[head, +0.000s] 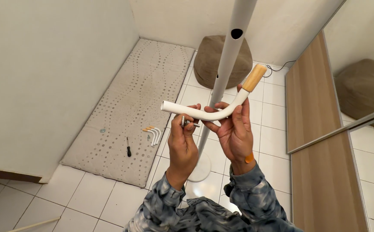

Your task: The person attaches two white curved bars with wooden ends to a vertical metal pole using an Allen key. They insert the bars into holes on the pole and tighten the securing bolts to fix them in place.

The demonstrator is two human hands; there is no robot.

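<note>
Your right hand (pixel 235 131) grips the curved white hook arm (pixel 204 112) at its bend, in front of the upright white pole (pixel 227 64). Your left hand (pixel 182 141) pinches a small metal bolt (pixel 187 123) with closed fingers just under the arm. The arm looks light, rigid and smooth; its wooden tip (pixel 254 77) likely offers the surest hold.

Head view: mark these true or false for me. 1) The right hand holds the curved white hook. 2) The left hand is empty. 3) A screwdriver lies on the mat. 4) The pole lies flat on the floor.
1) True: the right hand holds the curved white hook.
2) False: the left hand pinches a small metal bolt.
3) True: the screwdriver lies on the mat.
4) False: the white pole stands upright.
</note>
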